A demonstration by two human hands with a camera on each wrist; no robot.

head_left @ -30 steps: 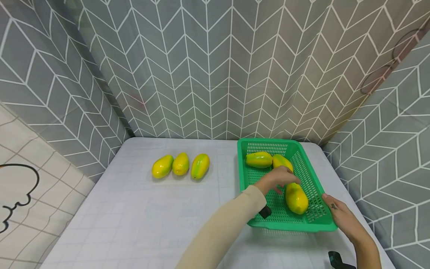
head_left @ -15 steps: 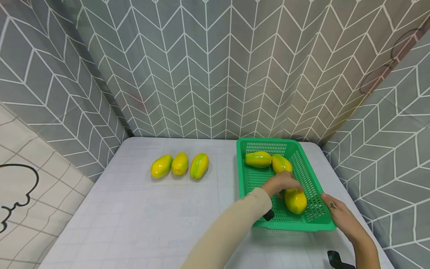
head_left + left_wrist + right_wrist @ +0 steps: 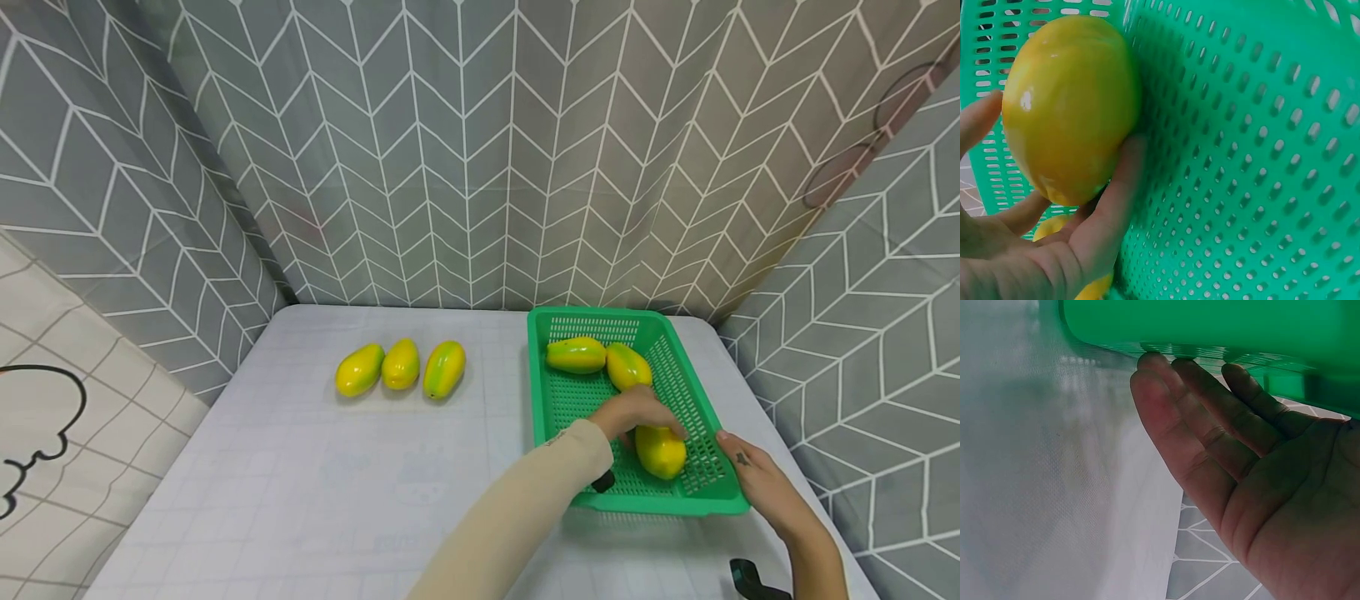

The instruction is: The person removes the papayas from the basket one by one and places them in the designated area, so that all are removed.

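Inside the green plastic basket (image 3: pixel 697 505), my left hand (image 3: pixel 636 408) grips a yellow papaya (image 3: pixel 662 455) near the front right. The left wrist view shows the thumb and fingers on either side of this papaya (image 3: pixel 1072 106). Two more papayas, one lying crosswise (image 3: pixel 576 355) and one beside it (image 3: pixel 628 367), are at the basket's back. My right hand (image 3: pixel 759 477) holds the basket's front right corner, thumb at the rim. In the right wrist view, the fingers (image 3: pixel 1191 431) reach under the basket's bottom; the thumb is hidden there.
Three yellow-green papayas (image 3: pixel 401 364) lie in a row on the white-covered table (image 3: pixel 360 483), left of the basket. Grey patterned curtains (image 3: pixel 465 167) stand behind and on both sides. A dark strap-like piece (image 3: pixel 753 581) shows beside the right wrist.
My left hand has come down and forward onto the front papaya in the basket and now holds it. The right hand has stayed at the basket's corner.
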